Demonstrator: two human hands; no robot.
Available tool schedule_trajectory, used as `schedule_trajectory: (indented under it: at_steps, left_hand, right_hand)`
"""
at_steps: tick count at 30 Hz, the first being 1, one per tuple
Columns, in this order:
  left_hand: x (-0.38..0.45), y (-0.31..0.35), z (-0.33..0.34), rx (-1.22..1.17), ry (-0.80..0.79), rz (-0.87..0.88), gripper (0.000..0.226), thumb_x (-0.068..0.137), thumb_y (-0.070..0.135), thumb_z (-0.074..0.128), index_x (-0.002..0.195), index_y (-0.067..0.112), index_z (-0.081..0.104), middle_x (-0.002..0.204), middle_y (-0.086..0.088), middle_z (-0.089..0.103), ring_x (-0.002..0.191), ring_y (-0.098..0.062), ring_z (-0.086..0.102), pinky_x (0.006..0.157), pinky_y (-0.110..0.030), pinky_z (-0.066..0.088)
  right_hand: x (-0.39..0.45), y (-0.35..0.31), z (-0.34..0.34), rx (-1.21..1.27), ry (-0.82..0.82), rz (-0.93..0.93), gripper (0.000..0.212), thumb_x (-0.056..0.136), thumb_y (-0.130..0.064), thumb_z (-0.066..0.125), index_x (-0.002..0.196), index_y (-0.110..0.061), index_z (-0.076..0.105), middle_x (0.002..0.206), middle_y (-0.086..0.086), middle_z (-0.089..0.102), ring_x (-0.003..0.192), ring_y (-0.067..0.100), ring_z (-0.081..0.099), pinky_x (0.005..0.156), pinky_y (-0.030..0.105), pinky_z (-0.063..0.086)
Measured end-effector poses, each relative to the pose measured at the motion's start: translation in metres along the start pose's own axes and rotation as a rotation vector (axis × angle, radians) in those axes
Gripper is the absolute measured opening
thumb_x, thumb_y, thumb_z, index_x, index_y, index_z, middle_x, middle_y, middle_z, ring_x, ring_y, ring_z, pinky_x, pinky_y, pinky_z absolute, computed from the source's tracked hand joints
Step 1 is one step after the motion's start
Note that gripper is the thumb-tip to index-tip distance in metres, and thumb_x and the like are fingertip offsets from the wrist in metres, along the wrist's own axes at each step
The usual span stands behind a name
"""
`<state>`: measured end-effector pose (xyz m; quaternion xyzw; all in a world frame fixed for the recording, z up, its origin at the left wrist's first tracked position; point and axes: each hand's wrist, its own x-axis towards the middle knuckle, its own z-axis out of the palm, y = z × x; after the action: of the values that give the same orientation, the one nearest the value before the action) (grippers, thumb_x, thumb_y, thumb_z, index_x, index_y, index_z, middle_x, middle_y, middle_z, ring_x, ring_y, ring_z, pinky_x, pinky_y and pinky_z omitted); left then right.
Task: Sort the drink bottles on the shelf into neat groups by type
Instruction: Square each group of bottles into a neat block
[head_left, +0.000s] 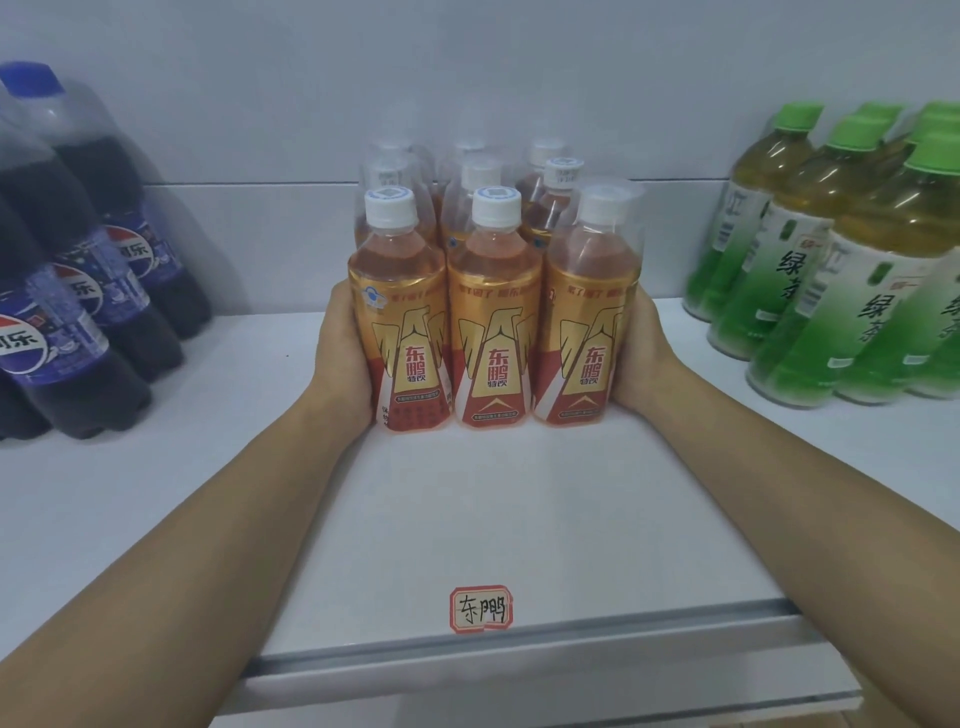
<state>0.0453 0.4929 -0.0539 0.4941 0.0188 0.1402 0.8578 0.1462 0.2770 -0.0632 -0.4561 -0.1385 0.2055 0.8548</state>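
Several gold-and-red energy drink bottles (493, 312) with white caps stand in a tight block in the middle of the white shelf (519, 519). My left hand (340, 353) presses flat against the block's left side and my right hand (636, 358) against its right side, so the front row is squeezed between my palms. Dark cola bottles (88, 291) with blue labels stand grouped on the left. Green tea bottles (841, 270) with green caps stand grouped on the right. The rear rows of the middle block are partly hidden.
A red-bordered handwritten label (481, 609) is stuck near the shelf's front edge (519, 654), below the middle block. A white back wall (467, 78) closes the shelf behind the bottles. Bare shelf lies between the three groups and in front of the block.
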Motion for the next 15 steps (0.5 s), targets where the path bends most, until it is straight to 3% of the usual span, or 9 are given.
schedule_trajectory:
  at_steps: [6, 15]
  left_hand:
    - [0.0, 0.002, -0.002, 0.028, -0.012, -0.005, 0.05, 0.098, 0.046, 0.039, 0.082, 0.024, 0.082, 0.095, -0.006, 0.078, 0.089, -0.022, 0.075, 0.078, -0.038, 0.062]
    - [-0.002, 0.006, -0.004, 0.065, -0.012, -0.013, 0.06, 0.102, 0.048, 0.031, 0.082, 0.027, 0.084, 0.094, -0.003, 0.08, 0.088, -0.018, 0.077, 0.072, -0.032, 0.061]
  right_hand:
    - [0.001, 0.001, 0.0, -0.012, 0.003, 0.007, 0.054, 0.102, -0.042, 0.037, 0.08, -0.018, 0.08, 0.09, 0.008, 0.076, 0.087, 0.024, 0.072, 0.079, 0.036, 0.058]
    - [0.001, 0.005, 0.01, 0.029, 0.026, 0.026, 0.05, 0.1, -0.04, 0.041, 0.074, -0.015, 0.075, 0.082, 0.009, 0.071, 0.08, 0.026, 0.066, 0.083, 0.038, 0.052]
